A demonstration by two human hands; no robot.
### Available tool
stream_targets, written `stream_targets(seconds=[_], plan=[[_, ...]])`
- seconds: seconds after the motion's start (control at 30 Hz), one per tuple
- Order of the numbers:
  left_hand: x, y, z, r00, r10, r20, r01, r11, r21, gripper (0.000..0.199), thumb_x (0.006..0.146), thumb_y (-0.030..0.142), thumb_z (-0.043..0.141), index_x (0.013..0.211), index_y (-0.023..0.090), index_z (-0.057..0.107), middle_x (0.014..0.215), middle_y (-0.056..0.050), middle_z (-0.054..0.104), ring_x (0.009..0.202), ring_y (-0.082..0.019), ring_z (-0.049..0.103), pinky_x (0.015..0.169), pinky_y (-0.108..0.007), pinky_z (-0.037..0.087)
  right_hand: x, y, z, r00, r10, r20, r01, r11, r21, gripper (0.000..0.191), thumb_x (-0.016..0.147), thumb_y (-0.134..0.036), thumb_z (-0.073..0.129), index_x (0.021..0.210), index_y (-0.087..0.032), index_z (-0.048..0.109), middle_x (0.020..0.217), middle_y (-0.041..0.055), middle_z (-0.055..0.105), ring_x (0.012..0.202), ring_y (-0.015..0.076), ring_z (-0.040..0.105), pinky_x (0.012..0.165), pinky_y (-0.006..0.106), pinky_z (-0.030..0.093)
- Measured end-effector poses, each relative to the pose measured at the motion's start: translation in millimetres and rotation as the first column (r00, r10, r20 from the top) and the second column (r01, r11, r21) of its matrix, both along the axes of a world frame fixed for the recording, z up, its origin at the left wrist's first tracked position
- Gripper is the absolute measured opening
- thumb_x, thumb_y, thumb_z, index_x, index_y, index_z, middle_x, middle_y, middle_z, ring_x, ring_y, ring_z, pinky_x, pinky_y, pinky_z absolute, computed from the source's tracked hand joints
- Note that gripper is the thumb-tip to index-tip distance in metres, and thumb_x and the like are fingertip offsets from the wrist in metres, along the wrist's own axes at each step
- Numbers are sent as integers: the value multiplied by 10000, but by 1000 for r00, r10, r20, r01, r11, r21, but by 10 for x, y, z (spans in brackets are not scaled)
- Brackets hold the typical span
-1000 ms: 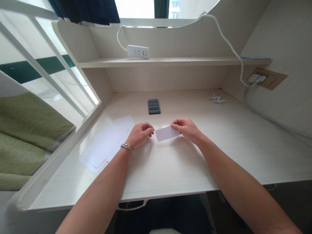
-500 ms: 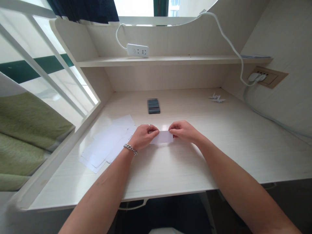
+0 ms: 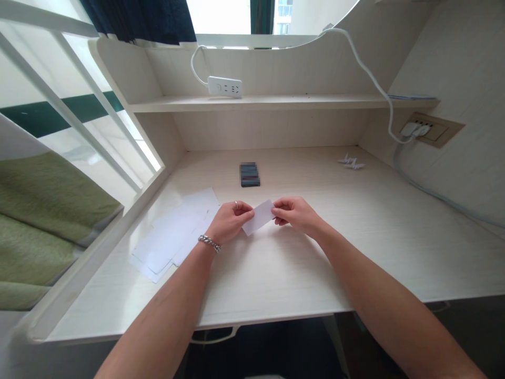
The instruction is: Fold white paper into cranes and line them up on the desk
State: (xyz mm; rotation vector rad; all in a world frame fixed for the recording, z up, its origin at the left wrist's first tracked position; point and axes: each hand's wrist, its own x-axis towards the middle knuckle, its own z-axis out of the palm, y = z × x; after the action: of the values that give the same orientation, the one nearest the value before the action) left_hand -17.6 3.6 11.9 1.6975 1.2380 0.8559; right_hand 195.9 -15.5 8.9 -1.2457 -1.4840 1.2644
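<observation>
A small white paper piece (image 3: 259, 217) is held tilted above the desk, its right end higher than its left. My left hand (image 3: 230, 221) pinches its left end between thumb and fingers; a ring and a silver chain bracelet show on that side. At the other end, my right hand (image 3: 294, 213) is closed on the paper's upper right corner. White sheets (image 3: 177, 226) lie loosely stacked to the left of my left hand. A dark rectangular object (image 3: 250, 174), pixelated, lies behind the paper.
Two small white folded paper shapes (image 3: 352, 162) sit at the back right of the desk (image 3: 276, 284). A white power strip (image 3: 224, 87) rests on the shelf (image 3: 276, 103). White cables run to a wall socket (image 3: 434, 129) at right.
The small paper, level before, is now tilted with its right end raised. My left hand has shifted slightly left, and the view has moved a little.
</observation>
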Motion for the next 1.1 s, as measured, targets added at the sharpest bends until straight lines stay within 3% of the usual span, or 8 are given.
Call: stream_targets(seconds=[0.17, 0.33, 0.53, 0.87, 0.97, 1.1], plan=[[39, -56, 21, 992, -124, 33, 126, 991, -46, 283, 732, 399, 694, 864, 149, 712, 793, -65, 733, 680, -171, 638, 577, -258, 441, -28, -40, 36, 995, 101, 15, -102, 994, 31, 189, 777, -279, 682, 884, -132, 734, 647, 25, 655, 604, 114, 605, 594, 241, 513], [61, -77, 49, 984, -82, 156, 96, 992, -84, 313, 678, 381, 754, 858, 129, 705, 769, -72, 731, 662, -177, 649, 568, -262, 461, -68, -56, 60, 991, 81, -104, -86, 995, -42, 194, 708, -254, 751, 865, -139, 746, 680, 43, 690, 642, 137, 653, 645, 272, 553], [61, -98, 81, 957, -68, 283, 111, 985, -136, 337, 650, 354, 789, 898, 130, 746, 733, -60, 729, 631, -166, 637, 551, -260, 469, -37, -68, 84, 974, 39, -222, -64, 992, -107, 269, 652, -272, 807, 883, -143, 762, 645, 52, 698, 601, 149, 672, 587, 263, 562], [60, -120, 103, 936, -51, 348, 74, 996, -52, 148, 669, 285, 750, 744, 159, 765, 729, -44, 720, 630, -133, 600, 547, -232, 441, -15, -89, 136, 895, 64, -442, -141, 980, -143, 265, 633, -192, 766, 891, -128, 775, 691, 87, 735, 663, 173, 700, 721, 325, 574], [51, -119, 89, 956, -84, 282, 87, 996, 3, 148, 700, 295, 725, 750, 162, 762, 712, -38, 707, 614, -126, 584, 533, -228, 429, -10, -94, 149, 902, 84, -424, -156, 978, -138, 224, 663, -230, 749, 861, -129, 774, 709, 90, 732, 687, 182, 700, 719, 323, 567], [68, -131, 76, 969, -155, 193, 148, 988, 48, 177, 737, 323, 701, 766, 155, 751, 724, -47, 707, 618, -128, 593, 530, -225, 432, -42, -96, 117, 958, 104, -268, -132, 987, -87, 270, 713, -373, 763, 869, -153, 772, 782, 72, 724, 680, 144, 663, 689, 294, 554]])
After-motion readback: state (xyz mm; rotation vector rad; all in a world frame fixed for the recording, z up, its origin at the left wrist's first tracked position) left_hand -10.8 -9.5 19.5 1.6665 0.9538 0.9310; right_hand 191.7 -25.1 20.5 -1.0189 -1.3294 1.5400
